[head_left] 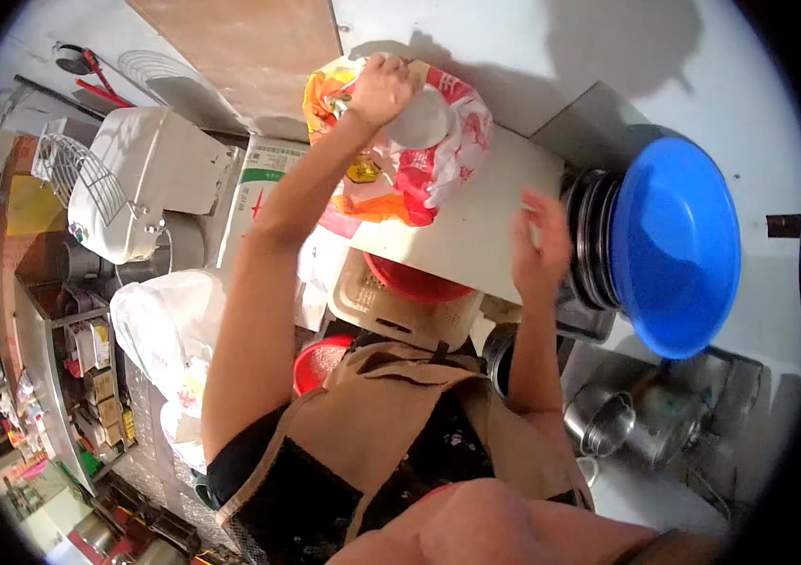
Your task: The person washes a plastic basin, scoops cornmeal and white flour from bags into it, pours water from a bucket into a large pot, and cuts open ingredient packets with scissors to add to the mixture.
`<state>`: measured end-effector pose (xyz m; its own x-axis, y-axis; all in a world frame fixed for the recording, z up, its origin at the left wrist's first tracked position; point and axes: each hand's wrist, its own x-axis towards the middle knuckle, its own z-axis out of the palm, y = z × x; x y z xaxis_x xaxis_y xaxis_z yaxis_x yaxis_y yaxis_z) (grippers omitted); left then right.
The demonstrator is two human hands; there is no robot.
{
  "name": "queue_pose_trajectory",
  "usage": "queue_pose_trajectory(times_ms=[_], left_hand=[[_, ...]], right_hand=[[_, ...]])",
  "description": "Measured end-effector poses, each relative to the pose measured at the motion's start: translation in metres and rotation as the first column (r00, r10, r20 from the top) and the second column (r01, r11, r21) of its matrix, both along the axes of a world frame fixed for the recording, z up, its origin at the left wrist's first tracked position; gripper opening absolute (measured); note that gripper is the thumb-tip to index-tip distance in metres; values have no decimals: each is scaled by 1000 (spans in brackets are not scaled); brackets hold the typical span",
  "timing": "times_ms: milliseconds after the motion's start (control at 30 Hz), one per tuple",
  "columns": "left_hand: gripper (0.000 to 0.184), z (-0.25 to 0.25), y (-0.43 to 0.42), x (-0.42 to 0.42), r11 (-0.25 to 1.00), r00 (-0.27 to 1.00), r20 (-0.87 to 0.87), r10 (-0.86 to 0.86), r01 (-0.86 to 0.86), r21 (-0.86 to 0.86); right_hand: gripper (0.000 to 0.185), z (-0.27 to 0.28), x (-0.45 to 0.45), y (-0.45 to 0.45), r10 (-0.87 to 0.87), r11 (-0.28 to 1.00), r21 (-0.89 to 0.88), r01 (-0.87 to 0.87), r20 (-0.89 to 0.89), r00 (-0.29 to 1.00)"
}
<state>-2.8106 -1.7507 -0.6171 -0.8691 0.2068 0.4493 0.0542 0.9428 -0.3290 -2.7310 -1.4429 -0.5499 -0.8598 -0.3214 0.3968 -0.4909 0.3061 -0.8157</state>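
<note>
A red, white and orange printed plastic bag (pixel 462 155) stands open on a white tabletop (pixel 504 169). Inside its mouth is a round whitish translucent bowl (pixel 420 121). My left hand (pixel 384 89) reaches over the bag with its fingers closed at the bowl's rim; the fingertips are partly hidden. Beside the bowl, a small yellow packet (pixel 363 169) shows in the bag. My right hand (pixel 542 240) is raised over the table's right edge, slightly blurred, fingers apart and holding nothing.
To the right, a large blue basin (pixel 678 247) stands on edge against stacked dark pans (pixel 591 240). Metal pots (pixel 600 419) sit lower right. Below the tabletop are a red basin (pixel 419 280) and a beige plastic lid (pixel 391 306). A white plastic bag (pixel 170 315) is at left.
</note>
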Motion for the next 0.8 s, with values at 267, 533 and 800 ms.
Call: queue_pose_trajectory(times_ms=[267,533,800], left_hand=[[26,51,74,74,893,892,231,-389,303,333],[50,-64,-29,156,978,945,271,-184,147,150],[39,167,-2,73,681,961,269,-66,-154,716]], right_hand=[[44,-93,-9,-32,70,972,-226,65,539,839],[47,-218,-15,77,-333,781,19,624,858,391],[43,-259,-49,83,-580,792,215,572,559,593]])
